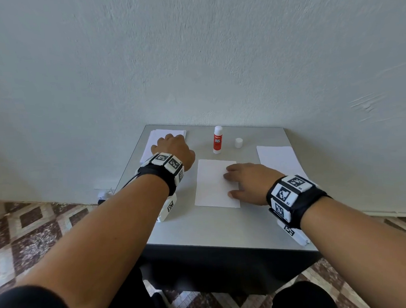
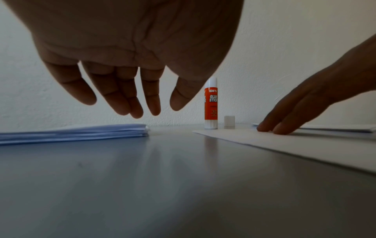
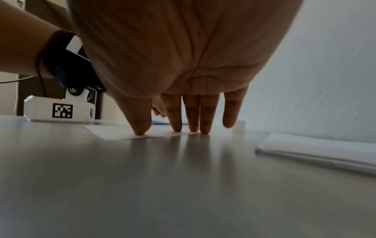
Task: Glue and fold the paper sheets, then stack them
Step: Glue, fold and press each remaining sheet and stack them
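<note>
Partly hidden stack (image 1: 154, 138) under left hand (image 1: 173, 150)

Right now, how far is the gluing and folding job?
Done: right pile seemingly holds finished sheets; glue stick stands uncapped. In hand: right hand presses the centre sheet; left hand hovers over the left stack. Left: that stack.

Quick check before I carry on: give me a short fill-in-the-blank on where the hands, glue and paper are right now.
1. The orange-and-white glue stick stands upright with its small white cap ____.
2. The right hand presses the single white paper sheet with ____ fingers.
3. The left hand hovers above the ____ paper stack, holding nothing.

Missing: off; straight; left
</note>
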